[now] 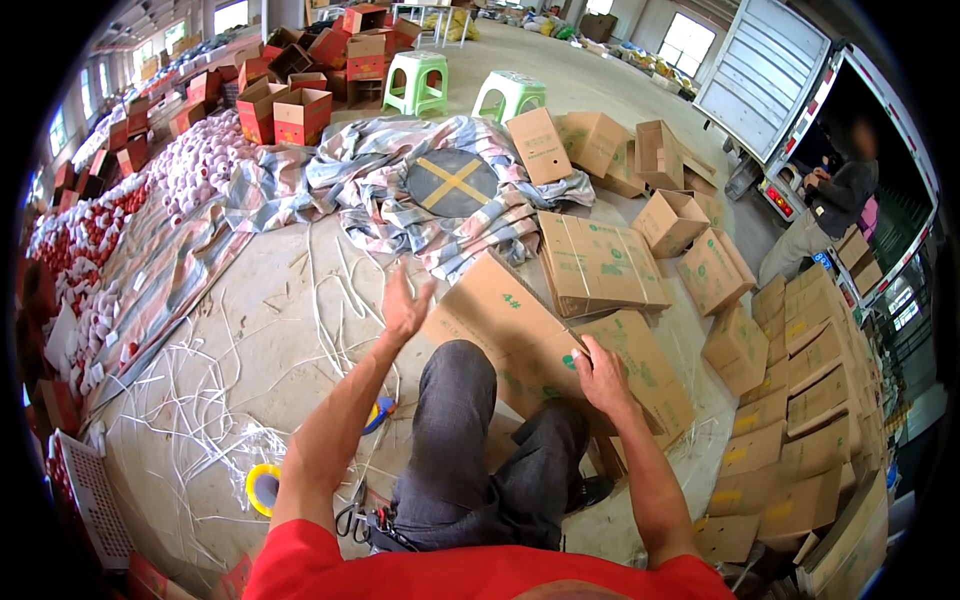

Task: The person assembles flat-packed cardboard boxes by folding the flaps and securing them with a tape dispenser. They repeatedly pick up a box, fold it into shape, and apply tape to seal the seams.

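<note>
Carton [505, 318] is gripped at its right edge by right hand [603, 378], fingers curled, before the knees [457, 375]; left hand [407, 305] is held beside it, fingers spread, empty; boxes [668, 233] are already shaped; a stack [595, 255] is left flat.

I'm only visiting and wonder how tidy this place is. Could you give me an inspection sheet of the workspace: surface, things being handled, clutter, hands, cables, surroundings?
Surface: pale floor, partly under a striped sheet.
Things handled: brown carton, with stacked flat cartons beyond it.
Clutter: tangled white straps, yellow-rimmed roll, scissors.
Hands: left hand open, apparently off the carton; right hand at the carton's edge, grip unclear.
Cables: nothing seen.
Surroundings: green-and-white stools, red boxes, a truck with a person at its open back.
</note>
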Demonstrator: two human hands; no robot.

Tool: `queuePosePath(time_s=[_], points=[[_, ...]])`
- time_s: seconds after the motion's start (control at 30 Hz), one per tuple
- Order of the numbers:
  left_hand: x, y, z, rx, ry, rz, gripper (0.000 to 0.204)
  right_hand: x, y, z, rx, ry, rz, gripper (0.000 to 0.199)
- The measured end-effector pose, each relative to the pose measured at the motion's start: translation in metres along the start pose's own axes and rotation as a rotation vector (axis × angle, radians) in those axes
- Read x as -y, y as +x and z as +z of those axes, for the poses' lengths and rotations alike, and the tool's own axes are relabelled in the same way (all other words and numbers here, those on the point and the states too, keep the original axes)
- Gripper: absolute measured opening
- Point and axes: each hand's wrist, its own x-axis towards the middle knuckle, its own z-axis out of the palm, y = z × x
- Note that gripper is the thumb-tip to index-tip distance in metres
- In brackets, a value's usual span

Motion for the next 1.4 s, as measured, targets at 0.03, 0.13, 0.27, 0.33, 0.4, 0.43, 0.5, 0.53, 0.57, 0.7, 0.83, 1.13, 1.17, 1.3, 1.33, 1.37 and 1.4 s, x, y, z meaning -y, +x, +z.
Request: queuePosePath(time_s=[0.03,0.13,0.27,0.33,0.4,0.43,0.5,0.53,0.57,0.7,0.83,1.13,1.17,1.3,1.33,1.37,1.4], points=[[-0.017,0.006,-0.003,0.002,-0.134,0.067,0.079,0.008,0.005,0.006,0.001,0.013,-0.002,0.040],[-0.052,0.021,0.010,0.002,-0.364,0.125,0.075,0.031,0.019,0.020,0.053,0.064,-0.006,0.041],[-0.048,0.032,0.033,-0.036,-0.521,0.034,0.065,0.031,0.016,0.026,0.077,0.192,-0.064,0.040],[-0.019,0.030,0.043,-0.016,-0.643,-0.095,0.059,0.009,0.000,0.022,0.089,0.209,-0.042,0.038],[0.028,0.024,0.042,0.021,-0.678,-0.196,0.057,-0.016,-0.019,0.008,0.163,0.197,0.034,0.036],[0.057,0.021,0.036,0.049,-0.650,-0.232,0.057,-0.022,-0.024,0.003,0.213,0.171,0.083,0.036],[0.070,0.008,0.042,0.082,-0.650,-0.278,0.058,-0.036,-0.038,-0.008,0.315,0.099,0.213,0.036],[0.063,0.002,0.049,0.086,-0.679,-0.282,0.058,-0.042,-0.045,-0.010,0.217,0.139,0.260,0.036],[0.056,-0.004,0.054,0.088,-0.707,-0.286,0.059,-0.047,-0.051,-0.011,0.119,0.179,0.304,0.036],[0.071,-0.009,0.049,-0.017,-0.609,-0.282,0.070,-0.055,-0.056,-0.020,0.208,0.172,0.326,0.038],[0.069,-0.011,0.051,0.022,-0.568,-0.225,0.089,-0.071,-0.064,-0.015,0.373,0.377,0.409,0.042],[0.036,-0.013,0.023,0.224,-0.705,-0.224,0.089,-0.118,-0.055,0.001,0.574,0.694,0.617,0.054],[0.024,-0.013,0.020,0.239,-0.735,-0.213,0.088,-0.127,-0.052,-0.002,0.614,0.760,0.668,0.057],[0.020,-0.015,0.015,0.214,-0.749,-0.202,0.083,-0.125,-0.037,-0.005,0.625,0.840,0.760,0.059],[0.022,-0.015,0.020,0.195,-0.738,-0.203,0.082,-0.116,-0.034,-0.008,0.578,0.807,0.761,0.057],[0.024,-0.014,0.022,0.188,-0.729,-0.189,0.082,-0.115,-0.031,-0.006,0.507,0.668,0.589,0.054],[0.034,-0.010,0.027,0.183,-0.726,-0.171,0.082,-0.115,-0.026,-0.007,0.429,0.521,0.421,0.050]])
